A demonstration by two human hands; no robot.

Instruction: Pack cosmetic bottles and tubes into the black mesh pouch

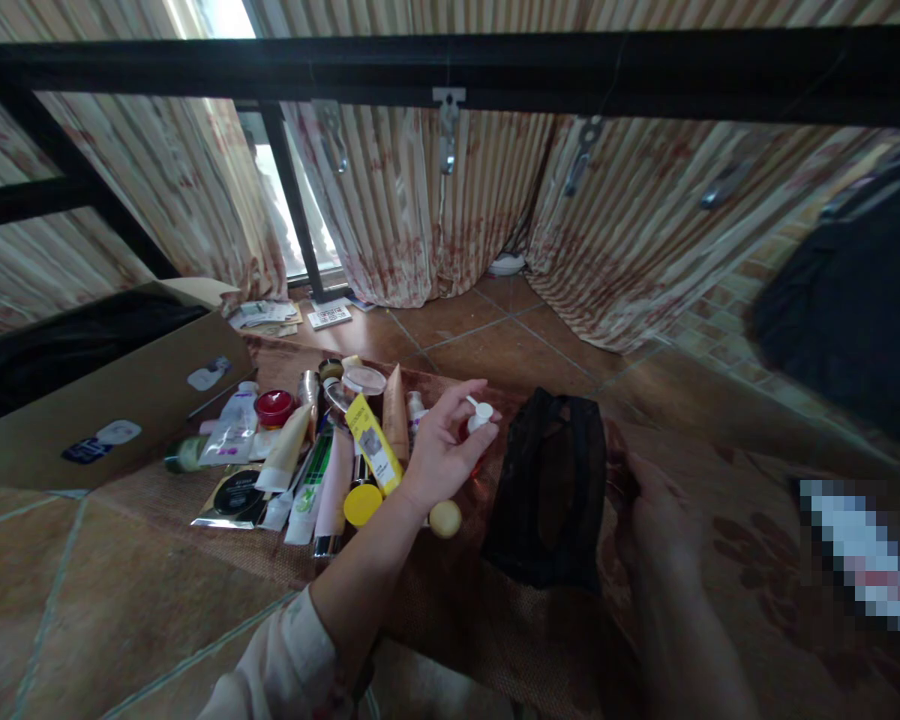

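Note:
My left hand [446, 440] is closed around a small bottle with a white cap [483, 411]. Part of the bottle's reddish, see-through body shows below my fingers. Just right of it stands a black mesh bag [506, 500] with handle loops, and my right hand [656, 515] grips its right side; those fingertips are partly hidden and dim. Left of my left hand lies a pile of tubes and jars, among them a yellow tube [376, 445], a green-and-white tube [311, 490], a red jar [274, 407] and a yellow round lid [363, 505]. Near my left wrist is a cream round cap [445, 519].
A cardboard box [142, 400] with black contents stands at the left. The brown cloth [270, 560] lies under everything. Metal hooks [448, 140] hang from a black bar [495, 70] ahead. A pixelated flat object [862, 555] lies at the right, below dark fabric [855, 290].

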